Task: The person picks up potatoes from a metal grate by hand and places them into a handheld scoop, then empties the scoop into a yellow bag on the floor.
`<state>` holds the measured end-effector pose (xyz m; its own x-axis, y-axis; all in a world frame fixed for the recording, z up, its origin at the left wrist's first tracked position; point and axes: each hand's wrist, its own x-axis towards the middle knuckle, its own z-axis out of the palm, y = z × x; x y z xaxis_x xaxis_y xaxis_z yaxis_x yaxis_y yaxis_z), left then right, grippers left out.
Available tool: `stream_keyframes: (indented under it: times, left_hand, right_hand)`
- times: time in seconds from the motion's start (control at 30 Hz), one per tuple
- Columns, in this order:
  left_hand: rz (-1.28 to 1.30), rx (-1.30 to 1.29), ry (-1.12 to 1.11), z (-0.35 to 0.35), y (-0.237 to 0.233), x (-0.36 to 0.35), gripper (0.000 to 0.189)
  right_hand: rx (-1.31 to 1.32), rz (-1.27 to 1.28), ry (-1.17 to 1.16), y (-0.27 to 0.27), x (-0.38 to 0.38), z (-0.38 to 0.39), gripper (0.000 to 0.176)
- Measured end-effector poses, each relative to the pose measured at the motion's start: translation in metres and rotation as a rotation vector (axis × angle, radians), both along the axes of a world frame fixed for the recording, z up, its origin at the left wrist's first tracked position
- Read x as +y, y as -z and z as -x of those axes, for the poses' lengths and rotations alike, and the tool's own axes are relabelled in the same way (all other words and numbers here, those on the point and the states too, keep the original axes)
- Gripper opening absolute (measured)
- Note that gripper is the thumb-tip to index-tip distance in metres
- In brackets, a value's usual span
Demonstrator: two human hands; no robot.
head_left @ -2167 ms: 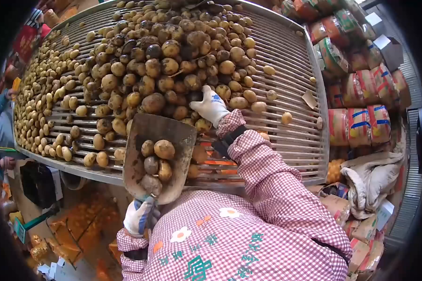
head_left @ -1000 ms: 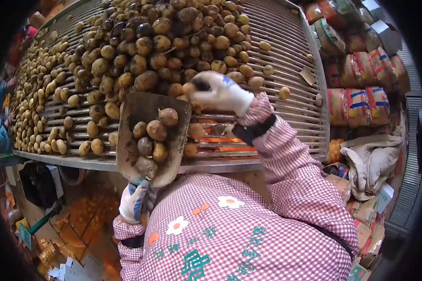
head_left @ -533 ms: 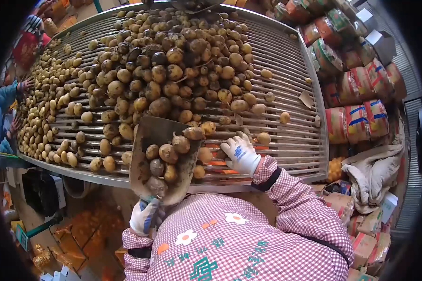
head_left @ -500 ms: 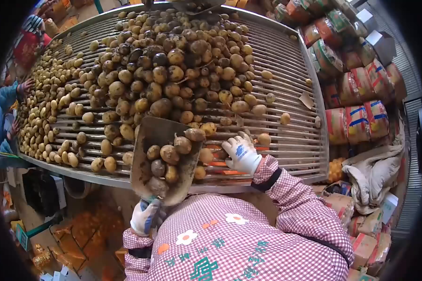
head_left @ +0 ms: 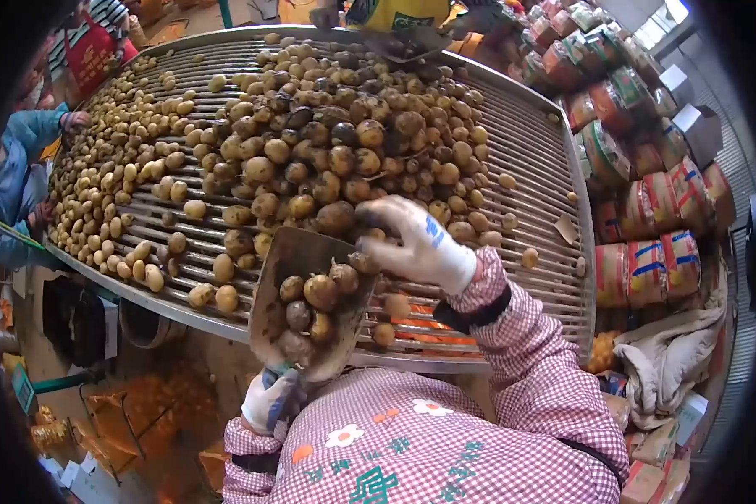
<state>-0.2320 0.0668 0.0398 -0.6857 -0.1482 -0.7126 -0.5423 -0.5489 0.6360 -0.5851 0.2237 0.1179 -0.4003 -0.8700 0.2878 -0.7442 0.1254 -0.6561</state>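
Note:
A big heap of potatoes (head_left: 344,151) lies on a metal roller table (head_left: 538,168). My left hand (head_left: 270,400), in a white and blue glove, grips the handle of a dirty metal scoop (head_left: 290,260) that holds several potatoes (head_left: 320,291). My right hand (head_left: 418,241), gloved the same way, reaches over the scoop's far corner at the near edge of the heap, fingers curled down among the potatoes. Whether it holds one is hidden under the palm. A few loose potatoes (head_left: 385,333) lie on the rollers beside the scoop.
Smaller potatoes (head_left: 109,185) cover the table's left side, where a person in blue sleeves (head_left: 17,181) works. Another person stands at the far end (head_left: 395,13). Stacked filled sacks (head_left: 647,193) line the right. A crumpled cloth (head_left: 668,353) lies lower right.
My right hand rose from the rollers beside the scoop and reached forward to the heap's near edge. The scoop stayed in my left hand with its load; the view shifted slightly.

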Motion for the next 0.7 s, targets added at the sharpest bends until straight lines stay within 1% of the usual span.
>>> stream_keyframes:
  times: [0.03, 0.07, 0.1, 0.2, 0.23, 0.27, 0.33, 0.47, 0.53, 0.6, 0.63, 0.7]
  left_hand:
    - [0.003, 0.001, -0.015, -0.002, -0.004, -0.005, 0.027]
    - [0.005, 0.001, -0.029, -0.004, -0.006, -0.011, 0.026]
    - [0.077, 0.017, -0.034, -0.004, -0.007, -0.015, 0.026]
    - [0.067, 0.020, -0.066, -0.009, -0.003, -0.039, 0.026]
    - [0.064, 0.022, -0.065, -0.009, -0.003, -0.049, 0.026]
    - [0.061, 0.008, -0.068, -0.010, -0.004, -0.058, 0.026]
    - [0.050, -0.006, -0.073, -0.011, -0.002, -0.077, 0.027]
    - [0.001, 0.004, -0.055, -0.009, 0.006, -0.122, 0.032]
    - [-0.030, -0.008, -0.044, -0.002, 0.006, -0.144, 0.035]
    - [-0.053, 0.005, 0.003, 0.006, 0.006, -0.165, 0.034]
    - [-0.044, -0.002, 0.017, 0.011, 0.001, -0.174, 0.031]
    - [-0.041, -0.041, 0.067, 0.019, 0.002, -0.193, 0.030]
  right_hand:
    - [0.093, 0.050, 0.037, -0.002, -0.014, 0.011, 0.048]
    - [0.174, 0.006, 0.107, 0.007, -0.025, 0.027, 0.045]
    - [0.270, -0.047, 0.165, 0.012, -0.037, 0.041, 0.047]
    - [0.511, -0.156, 0.316, 0.021, -0.077, 0.076, 0.053]
    - [0.568, -0.344, 0.376, 0.020, -0.091, 0.086, 0.059]
    - [0.530, -0.467, 0.428, 0.022, -0.104, 0.094, 0.066]
    - [0.539, -0.714, 0.501, 0.015, -0.132, 0.097, 0.073]
    - [0.513, -0.871, 0.571, 0.013, -0.162, 0.093, 0.074]
    - [0.482, -0.902, 0.620, 0.019, -0.169, 0.093, 0.072]
    - [0.500, -0.857, 0.723, 0.026, -0.171, 0.092, 0.075]
    - [0.454, -0.818, 0.728, 0.025, -0.170, 0.093, 0.079]
    - [0.494, -0.769, 0.770, 0.025, -0.171, 0.084, 0.085]
